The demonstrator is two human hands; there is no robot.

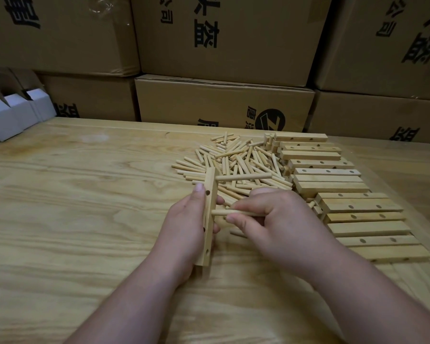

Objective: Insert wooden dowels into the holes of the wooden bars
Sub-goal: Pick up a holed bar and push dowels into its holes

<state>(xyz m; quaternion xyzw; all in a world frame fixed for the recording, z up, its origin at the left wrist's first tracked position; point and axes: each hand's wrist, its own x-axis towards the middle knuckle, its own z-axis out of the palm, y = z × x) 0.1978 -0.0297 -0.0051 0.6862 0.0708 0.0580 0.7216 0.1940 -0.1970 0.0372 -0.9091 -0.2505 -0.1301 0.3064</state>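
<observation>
While left hand [184,227] grips bar [210,217], right fingers [236,220] pinch second dowel [231,213].

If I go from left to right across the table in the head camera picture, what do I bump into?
White folded boxes → left hand holding the wooden bar → right hand pinching a dowel → rows of wooden bars.
</observation>
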